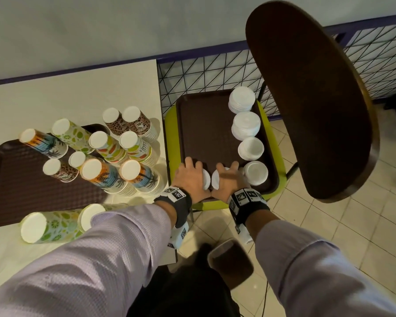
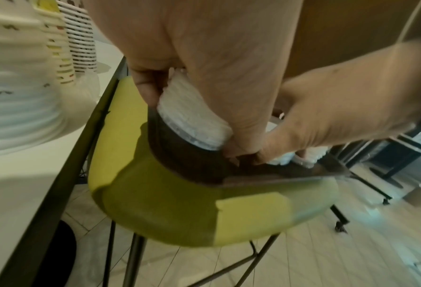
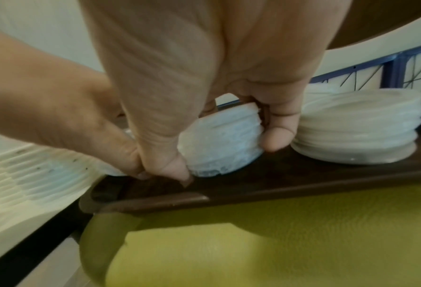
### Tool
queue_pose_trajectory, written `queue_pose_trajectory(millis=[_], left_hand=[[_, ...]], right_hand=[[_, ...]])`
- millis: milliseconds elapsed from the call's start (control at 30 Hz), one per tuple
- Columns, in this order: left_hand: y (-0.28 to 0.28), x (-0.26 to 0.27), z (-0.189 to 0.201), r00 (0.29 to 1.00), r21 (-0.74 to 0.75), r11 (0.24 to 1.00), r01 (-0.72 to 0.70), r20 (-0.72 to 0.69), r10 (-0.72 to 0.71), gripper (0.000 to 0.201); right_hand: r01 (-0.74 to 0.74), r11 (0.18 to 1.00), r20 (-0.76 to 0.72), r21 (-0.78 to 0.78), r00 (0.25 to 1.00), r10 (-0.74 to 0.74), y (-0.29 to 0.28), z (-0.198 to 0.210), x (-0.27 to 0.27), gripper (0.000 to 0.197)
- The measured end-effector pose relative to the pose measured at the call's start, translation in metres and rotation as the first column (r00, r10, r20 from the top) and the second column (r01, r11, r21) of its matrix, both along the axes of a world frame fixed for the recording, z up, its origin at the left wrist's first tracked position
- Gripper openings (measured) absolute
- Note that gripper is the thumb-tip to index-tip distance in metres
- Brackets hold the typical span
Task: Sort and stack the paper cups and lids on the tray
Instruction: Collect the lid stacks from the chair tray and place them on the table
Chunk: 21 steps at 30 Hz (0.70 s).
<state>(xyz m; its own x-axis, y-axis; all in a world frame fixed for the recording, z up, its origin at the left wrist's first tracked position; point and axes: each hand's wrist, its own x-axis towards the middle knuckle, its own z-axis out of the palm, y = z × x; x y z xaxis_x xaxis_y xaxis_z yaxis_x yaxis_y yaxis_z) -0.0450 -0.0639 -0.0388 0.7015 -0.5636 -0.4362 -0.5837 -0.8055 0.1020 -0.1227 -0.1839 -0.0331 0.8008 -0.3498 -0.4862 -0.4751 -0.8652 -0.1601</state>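
Nearest, on the near edge of the brown tray point(image 1: 193, 115) set on a yellow-green chair seat point(image 1: 217, 203): two short stacks of white lids, both lying on their sides. Left hand point(image 1: 190, 175) curled in a firm grip round the left lid stack point(image 1: 206, 179); right hand point(image 1: 229, 177) likewise wrapped, thumb on one side and fingers point(image 3: 279, 136) on the other, round the right lid stack point(image 3: 225, 143). Stack axes roughly level and in line, flat faces turned toward each other, just apart at the thumbs.

Step in hand, by the look of it: joining two part-stacks into one. Next move calls for nesting face to face squarely, then tipping the joined stack upright onto the tray floor without letting loose lids fan out.

Just beyond, along the tray's right rim: four upright lid piles point(image 1: 246, 125) in a row running away, axes vertical.

Farther left, on the bench point(image 1: 78, 88): inverted cup stacks point(image 1: 110, 147) on and beside a second tray point(image 1: 9, 179), bases up, two tall stacks lying flat near the front edge.
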Motion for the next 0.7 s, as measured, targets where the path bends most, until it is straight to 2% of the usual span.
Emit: queue_pose_trajectory(millis=[100, 200, 300, 367, 433, 533, 700], left_hand=[[0.004, 0.004, 0.022, 0.995, -0.061, 0.995, -0.074, -0.065, 0.07, 0.088], [0.012, 0.006, 0.052, 0.983, -0.153, 0.977, -0.15, -0.131, 0.131, 0.085], [0.028, 0.003, 0.085, 0.971, -0.272, 0.943, -0.191, -0.191, 0.141, 0.081], [0.04, -0.002, 0.111, 0.97, -0.353, 0.914, -0.198, -0.206, 0.131, 0.077], [0.055, -0.009, 0.139, 0.974, -0.421, 0.886, -0.193, -0.192, 0.121, 0.074], [0.086, -0.018, 0.177, 0.975, -0.487, 0.851, -0.195, -0.187, 0.116, 0.071], [0.168, -0.019, 0.229, 0.97, -0.505, 0.84, -0.201, -0.223, 0.098, 0.07]], right_hand=[[0.082, 0.994, 0.08, 0.071, 0.993, -0.087, -0.002, 0.011, 0.002, 0.076], [0.063, 0.996, 0.152, 0.057, 0.986, -0.071, -0.005, 0.027, 0.002, 0.072], [0.052, 0.996, 0.272, 0.076, 0.96, -0.07, -0.002, 0.048, -0.001, 0.076], [0.04, 0.994, 0.351, 0.098, 0.933, -0.073, 0.001, 0.067, -0.001, 0.071], [-0.004, 0.994, 0.418, 0.112, 0.907, -0.043, 0.008, 0.09, -0.001, 0.066], [-0.089, 0.983, 0.533, 0.164, 0.846, -0.013, 0.023, 0.128, -0.008, 0.069], [-0.26, 0.952, 0.609, 0.16, 0.785, 0.112, 0.079, 0.198, -0.018, 0.063]])
